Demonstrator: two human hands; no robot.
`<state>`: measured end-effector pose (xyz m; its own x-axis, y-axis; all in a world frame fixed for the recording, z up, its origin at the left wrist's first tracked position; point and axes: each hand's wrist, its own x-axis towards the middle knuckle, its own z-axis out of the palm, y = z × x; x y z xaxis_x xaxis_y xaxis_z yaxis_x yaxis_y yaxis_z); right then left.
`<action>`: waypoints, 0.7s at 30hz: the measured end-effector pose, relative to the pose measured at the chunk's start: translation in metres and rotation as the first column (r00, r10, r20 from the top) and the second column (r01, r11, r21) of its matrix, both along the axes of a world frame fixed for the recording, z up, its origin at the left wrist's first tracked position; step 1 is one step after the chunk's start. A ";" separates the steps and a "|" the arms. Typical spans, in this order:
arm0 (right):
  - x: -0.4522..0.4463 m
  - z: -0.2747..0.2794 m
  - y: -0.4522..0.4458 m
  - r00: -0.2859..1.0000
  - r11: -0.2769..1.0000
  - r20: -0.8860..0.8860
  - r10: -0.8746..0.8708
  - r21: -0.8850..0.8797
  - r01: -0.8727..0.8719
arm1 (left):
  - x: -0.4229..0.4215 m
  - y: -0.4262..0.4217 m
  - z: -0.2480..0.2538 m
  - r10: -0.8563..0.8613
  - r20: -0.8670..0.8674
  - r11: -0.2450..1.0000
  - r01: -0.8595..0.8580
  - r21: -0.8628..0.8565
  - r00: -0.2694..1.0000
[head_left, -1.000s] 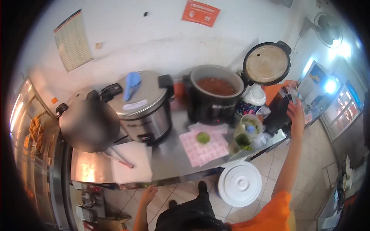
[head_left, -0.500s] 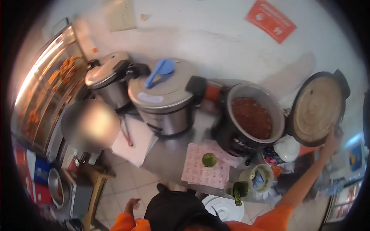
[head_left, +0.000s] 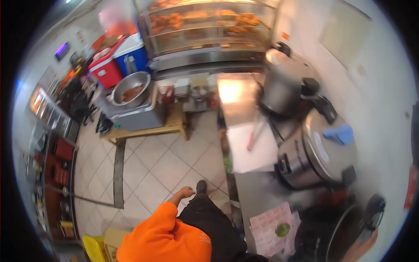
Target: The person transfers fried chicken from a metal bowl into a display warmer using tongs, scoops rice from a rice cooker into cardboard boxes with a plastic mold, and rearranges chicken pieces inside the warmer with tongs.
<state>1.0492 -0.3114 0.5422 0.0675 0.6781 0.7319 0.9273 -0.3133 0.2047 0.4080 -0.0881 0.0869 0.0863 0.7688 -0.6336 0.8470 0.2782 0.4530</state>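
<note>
My left hand (head_left: pixel 187 192) hangs low over the tiled floor beside my leg, its fingers curled in with nothing visible in them. At the lower right, my right hand (head_left: pixel 363 248) is at the rim and black handle of the dark cooker's lid (head_left: pixel 349 231), its fingers bent against it. This lid lies low over the black cooker (head_left: pixel 307 233), partly in shadow. Left of the cooker, a round green item (head_left: pixel 283 229) rests on pink printed paper (head_left: pixel 264 229). A steel cooker (head_left: pixel 301 159) with a blue scoop (head_left: pixel 340 134) on top stands farther along the counter.
White paper (head_left: pixel 251 153) with red-handled tongs (head_left: pixel 251 140) lies on the steel counter. Another cooker (head_left: pixel 283 85) is behind it. A lit food display (head_left: pixel 214 54) stands at the back. To the left are a metal bowl (head_left: pixel 131 90), a wooden bench (head_left: pixel 174 126) and coolers (head_left: pixel 107 72).
The view has swung left, towards the food display and the floor. The black cooker's lid, upright before, is now lowered, with my right hand at its edge. My left hand stays low.
</note>
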 end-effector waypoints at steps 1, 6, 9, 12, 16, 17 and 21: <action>-0.034 0.016 0.025 0.989 0.995 0.111 -0.098 -0.022 0.101 | -0.019 -0.014 0.009 0.004 -0.028 0.997 -0.006 -0.071 1.000; -0.188 -0.016 0.151 0.495 0.926 -0.863 0.100 -0.101 -0.363 | -0.096 -0.110 -0.045 0.406 -0.332 0.798 -0.508 -0.325 0.851; -0.178 -0.147 0.262 0.112 0.837 -0.992 0.053 -0.017 -0.547 | -0.100 -0.119 -0.058 0.531 -0.304 0.605 -0.605 -0.518 0.791; -0.225 -0.219 0.375 0.243 0.911 -0.967 -0.080 -0.170 -0.375 | -0.109 -0.082 -0.057 0.603 -0.158 0.633 -0.589 -0.502 0.782; -0.209 -0.349 0.470 0.547 0.919 -0.797 -0.255 -0.375 -0.118 | -0.127 -0.004 -0.041 0.715 0.118 0.693 -0.721 0.012 0.689; -0.218 -0.358 0.482 0.521 0.917 -0.808 -0.275 -0.383 -0.109 | -0.135 0.020 -0.030 0.723 0.115 0.678 -0.731 0.078 0.682; -0.231 -0.381 0.471 0.735 0.773 -0.406 -0.543 -0.584 0.249 | -0.165 0.113 0.045 0.777 0.271 0.542 -0.823 0.170 0.568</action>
<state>0.8179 0.1599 0.1608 0.6796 0.7278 0.0916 0.7331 -0.6784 -0.0492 0.2433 0.0246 0.1321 -0.5739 0.6869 -0.4459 0.2457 0.6638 0.7064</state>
